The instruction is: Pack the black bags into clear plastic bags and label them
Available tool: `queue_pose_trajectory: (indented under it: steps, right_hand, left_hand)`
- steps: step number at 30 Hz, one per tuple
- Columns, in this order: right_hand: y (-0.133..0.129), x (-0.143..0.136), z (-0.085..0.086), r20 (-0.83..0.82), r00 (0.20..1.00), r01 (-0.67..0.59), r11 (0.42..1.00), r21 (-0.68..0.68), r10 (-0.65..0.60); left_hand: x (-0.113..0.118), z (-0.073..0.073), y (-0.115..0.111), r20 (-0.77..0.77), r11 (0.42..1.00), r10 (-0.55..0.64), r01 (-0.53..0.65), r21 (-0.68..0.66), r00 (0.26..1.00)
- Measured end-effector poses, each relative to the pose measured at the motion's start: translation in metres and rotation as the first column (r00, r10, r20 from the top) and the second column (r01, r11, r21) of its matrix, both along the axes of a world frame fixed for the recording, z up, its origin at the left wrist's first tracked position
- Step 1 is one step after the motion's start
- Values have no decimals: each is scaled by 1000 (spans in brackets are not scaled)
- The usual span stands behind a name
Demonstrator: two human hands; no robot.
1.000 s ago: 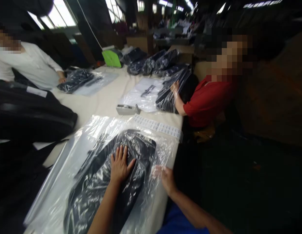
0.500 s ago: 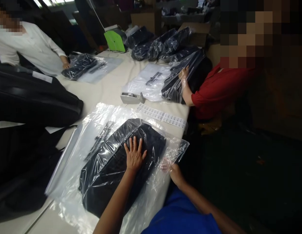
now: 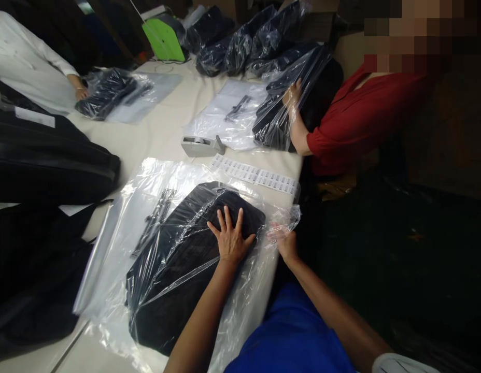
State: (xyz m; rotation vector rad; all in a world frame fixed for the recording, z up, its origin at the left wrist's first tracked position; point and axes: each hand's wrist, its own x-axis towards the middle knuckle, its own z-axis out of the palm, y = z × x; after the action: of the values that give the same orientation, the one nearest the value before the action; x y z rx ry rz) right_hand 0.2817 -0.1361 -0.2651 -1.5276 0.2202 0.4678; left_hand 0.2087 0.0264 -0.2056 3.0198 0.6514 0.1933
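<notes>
A black bag (image 3: 174,295) lies inside a clear plastic bag (image 3: 194,259) on the table in front of me. My left hand (image 3: 230,238) rests flat on it through the film, fingers spread. At the table's right edge, my right hand (image 3: 285,241) is closed on the open end of the plastic bag, its fingers partly covered by the film. More flat plastic sheets with dark printing (image 3: 153,223) lie beneath and to the left of the black bag.
A grey tape dispenser (image 3: 201,146) and a label sheet (image 3: 256,175) lie beyond. At right, a person in red (image 3: 365,124) handles another wrapped bag (image 3: 279,119). A person in white (image 3: 34,57) stands far left. Black bags (image 3: 50,155) pile at left; a green machine (image 3: 165,39) stands behind.
My left hand has slid right and slightly up across the black bag. My right hand has risen a little, bunching the plastic bag's end. The view has tilted down.
</notes>
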Motion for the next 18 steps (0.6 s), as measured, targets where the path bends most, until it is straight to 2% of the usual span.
queue_pose_trajectory:
  steps: [4,7,9,11,13,14,16,18]
  right_hand:
    - [-21,1,4,-8,999,-46,999,0,46]
    - [-33,5,11,-151,985,-62,988,138,83]
    - [-40,7,20,-195,964,-122,953,279,180]
    - [-44,5,33,-203,932,-200,893,403,300]
    - [-41,1,44,-209,891,-271,841,467,403]
    - [-37,-2,47,-214,877,-294,834,468,429]
    - [-24,-6,48,-227,890,-288,873,393,396]
    - [-10,-6,42,-228,946,-177,954,240,233]
  left_hand:
    - [1,-7,11,-33,1000,3,-3,9,999]
    - [-4,-13,15,-39,999,-32,33,11,999]
    - [-7,-15,15,-32,999,-48,48,12,998]
    - [-8,-16,13,-26,998,-55,55,10,998]
    - [-8,-16,11,-26,998,-55,55,2,998]
    - [-8,-15,10,-28,999,-53,53,-3,998]
    - [-7,-13,8,-27,999,-43,42,-13,999]
    - [-7,-13,4,-19,999,-31,30,-24,999]
